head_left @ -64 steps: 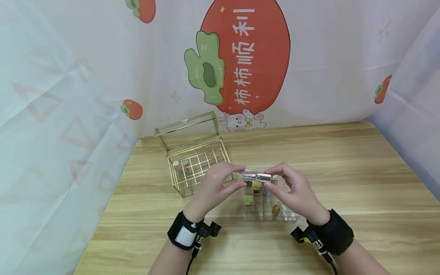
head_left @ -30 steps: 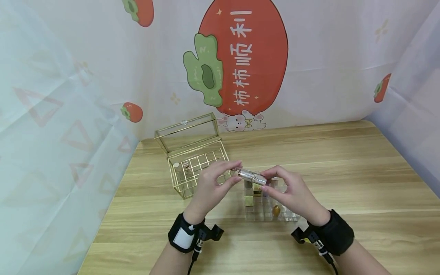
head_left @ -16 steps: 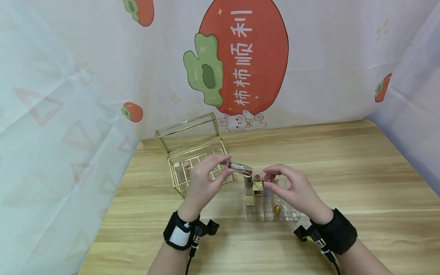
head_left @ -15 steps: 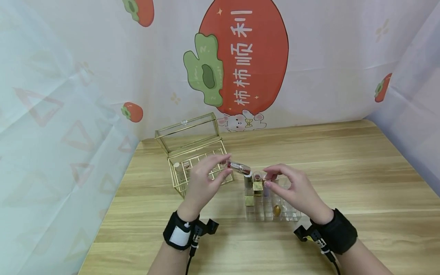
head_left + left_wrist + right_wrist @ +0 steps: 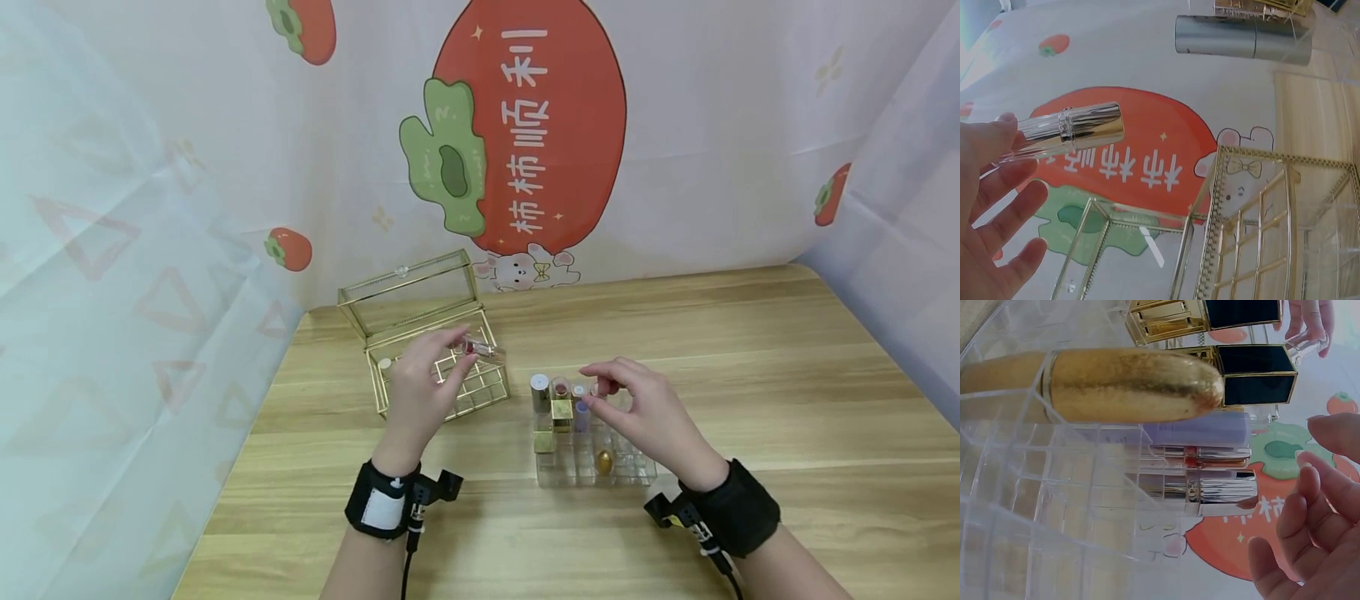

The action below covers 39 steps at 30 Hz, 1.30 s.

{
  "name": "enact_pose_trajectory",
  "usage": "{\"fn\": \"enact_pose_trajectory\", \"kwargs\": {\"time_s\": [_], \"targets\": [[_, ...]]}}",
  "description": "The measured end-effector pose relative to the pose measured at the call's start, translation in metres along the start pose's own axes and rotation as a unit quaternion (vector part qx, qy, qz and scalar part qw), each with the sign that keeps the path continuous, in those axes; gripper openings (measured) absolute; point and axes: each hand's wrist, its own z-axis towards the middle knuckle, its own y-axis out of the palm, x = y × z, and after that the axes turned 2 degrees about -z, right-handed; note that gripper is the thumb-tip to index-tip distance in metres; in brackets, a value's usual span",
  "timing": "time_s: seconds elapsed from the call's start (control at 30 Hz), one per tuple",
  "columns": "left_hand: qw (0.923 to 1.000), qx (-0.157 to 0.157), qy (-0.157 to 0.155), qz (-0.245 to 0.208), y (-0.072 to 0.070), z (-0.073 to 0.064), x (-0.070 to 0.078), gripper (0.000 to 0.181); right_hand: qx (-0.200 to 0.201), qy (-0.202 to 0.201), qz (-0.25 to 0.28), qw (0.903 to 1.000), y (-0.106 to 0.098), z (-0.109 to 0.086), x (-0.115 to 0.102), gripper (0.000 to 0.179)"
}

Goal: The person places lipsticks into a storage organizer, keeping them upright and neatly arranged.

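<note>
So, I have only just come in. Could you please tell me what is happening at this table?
A person's left hand pinches a silver-and-clear lipstick tube above a glass box with a gold frame. The box's lid stands open. The right hand hovers by a clear rack and holds nothing. Several lipsticks, including a rounded gold one, stand in that rack.

Near the tabletop (image 5: pixel 750 375)'s far left corner, a lidded box (image 5: pixel 486 390); to its right, nearer the front edge, a rack (image 5: pixel 555 477). In the rack, lipsticks (image 5: pixel 540 393) toward the left and far edges, a single tube (image 5: pixel 604 462) near the front edge.
</note>
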Motion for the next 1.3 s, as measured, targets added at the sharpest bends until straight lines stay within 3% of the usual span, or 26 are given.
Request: {"fn": "enact_pose_trajectory", "kwargs": {"time_s": [0.27,0.63,1.0,1.3], "targets": [[0.9989,0.022,-0.031,0.028,-0.009,-0.004,-0.015,0.034,-0.024,0.022,-0.021,0.9992,0.0,0.0,0.004,0.039],[0.9959,0.016,-0.048,0.074,-0.016,-0.009,-0.031,0.034,-0.044,0.043,-0.078,0.9951,0.003,0.0,0.011,0.04],[0.9939,0.023,-0.091,0.057,-0.022,-0.016,-0.049,0.034,-0.056,0.047,-0.09,0.9933,0.007,-0.002,0.017,0.035],[0.9905,0.016,-0.11,0.08,-0.021,-0.021,-0.06,0.035,-0.066,0.061,-0.083,0.9925,0.008,-0.003,0.021,0.032]]}}
